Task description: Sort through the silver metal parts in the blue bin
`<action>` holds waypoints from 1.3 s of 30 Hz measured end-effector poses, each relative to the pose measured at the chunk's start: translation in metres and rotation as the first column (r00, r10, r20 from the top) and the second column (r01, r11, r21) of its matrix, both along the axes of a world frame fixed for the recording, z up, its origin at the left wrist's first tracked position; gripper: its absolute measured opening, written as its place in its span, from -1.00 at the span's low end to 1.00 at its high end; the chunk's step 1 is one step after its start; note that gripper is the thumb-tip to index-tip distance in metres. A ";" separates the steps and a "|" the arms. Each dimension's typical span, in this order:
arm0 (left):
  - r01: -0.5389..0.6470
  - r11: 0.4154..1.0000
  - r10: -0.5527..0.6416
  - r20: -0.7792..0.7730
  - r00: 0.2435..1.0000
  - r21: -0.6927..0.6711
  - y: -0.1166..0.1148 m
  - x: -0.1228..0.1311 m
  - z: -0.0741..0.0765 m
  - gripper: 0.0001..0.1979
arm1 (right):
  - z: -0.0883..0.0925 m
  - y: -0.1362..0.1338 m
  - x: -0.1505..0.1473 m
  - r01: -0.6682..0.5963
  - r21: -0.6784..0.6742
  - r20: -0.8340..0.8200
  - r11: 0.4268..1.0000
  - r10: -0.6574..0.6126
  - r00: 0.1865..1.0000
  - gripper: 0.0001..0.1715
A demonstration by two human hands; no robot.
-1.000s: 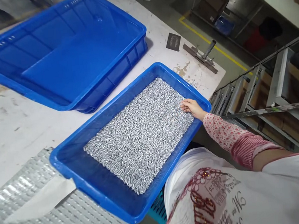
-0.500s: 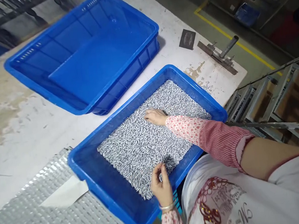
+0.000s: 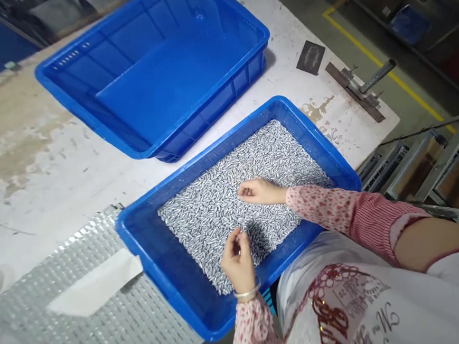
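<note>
A blue plastic tray (image 3: pixel 144 247) holds a thick layer of small, slender silver metal pieces (image 3: pixel 206 227). Over the near part of that layer, my left hand (image 3: pixel 239 264) has thumb and forefinger pinched together, a bracelet at its wrist. Whatever sits between those fingertips is too small to make out. My right hand (image 3: pixel 261 192) hovers low over the middle of the pieces, fingers curled and drawn together, their tips pointing left. Its grip is partly hidden, so I cannot make out what it holds. Patterned sleeves cover both forearms.
A second, larger blue bin (image 3: pixel 151 83) stands behind the tray. Bubble-like sheeting (image 3: pixel 105 314) with a white paper piece (image 3: pixel 97 283) lies left. Toward the right table edge are a dark square plate (image 3: pixel 310 58) and a metal bar fixture with a handle (image 3: pixel 356 92). Shelving racks stand beyond.
The view has shifted, so the tray and bin appear farther right. My right hand has lifted off the pieces and come nearer my left hand, which has moved inward over the layer.
</note>
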State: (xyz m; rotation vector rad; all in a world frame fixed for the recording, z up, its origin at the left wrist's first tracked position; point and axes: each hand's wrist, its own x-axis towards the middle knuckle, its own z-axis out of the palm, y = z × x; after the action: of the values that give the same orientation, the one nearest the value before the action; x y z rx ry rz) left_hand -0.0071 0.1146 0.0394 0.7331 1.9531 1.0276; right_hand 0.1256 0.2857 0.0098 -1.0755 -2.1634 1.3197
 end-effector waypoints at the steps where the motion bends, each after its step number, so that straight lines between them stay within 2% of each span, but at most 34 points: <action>1: -0.008 1.000 0.008 -0.005 1.000 0.014 0.009 0.003 0.004 -0.57 | 0.008 -0.013 0.005 0.017 -0.003 -0.054 1.000 -0.017 0.998 -0.97; 4: 0.022 0.998 -0.022 -0.006 1.000 0.060 0.027 0.014 0.016 -0.61 | 0.029 -0.043 0.020 0.071 0.057 -0.127 0.996 -0.063 0.990 -0.96; 6: 0.059 0.995 -0.060 0.014 0.998 0.083 0.032 0.021 0.021 -0.65 | 0.036 -0.054 0.028 0.103 0.117 -0.144 0.988 -0.085 0.986 -0.96; 10: 0.091 0.991 -0.093 0.014 0.996 0.100 0.030 0.032 0.022 -0.69 | 0.042 -0.060 0.040 0.123 0.257 -0.149 0.959 -0.087 0.985 -0.94; 14: 0.109 0.989 -0.108 -0.020 0.994 0.097 0.027 0.038 0.021 -0.69 | 0.048 -0.062 0.048 0.066 0.387 -0.095 0.920 -0.031 0.995 -0.88; 18: 0.141 0.985 -0.134 -0.080 0.988 0.100 0.027 0.043 0.026 -0.72 | 0.052 -0.065 0.055 0.024 0.473 -0.045 0.881 -0.003 0.999 -0.86; 24: 0.183 0.974 -0.148 -0.239 0.960 0.132 0.029 0.051 0.036 -0.77 | 0.054 -0.071 0.065 -0.040 0.473 0.019 0.880 0.036 0.999 -0.84; 31: 0.216 0.967 -0.193 -0.165 0.967 0.134 0.023 0.058 0.035 -0.76 | 0.060 -0.074 0.074 0.042 0.416 -0.041 0.908 -0.028 0.999 -0.88; 39: 0.373 0.917 -0.297 -0.388 0.873 0.138 0.021 0.060 0.044 -0.80 | 0.066 -0.076 0.083 0.017 0.346 -0.070 0.938 0.007 0.998 -0.87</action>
State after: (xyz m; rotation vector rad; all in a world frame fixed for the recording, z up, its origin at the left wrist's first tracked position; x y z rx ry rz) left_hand 0.0526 0.1356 0.0835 1.4152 1.9324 0.9351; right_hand 0.2089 0.2097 0.0758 -0.8787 -2.2287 0.9091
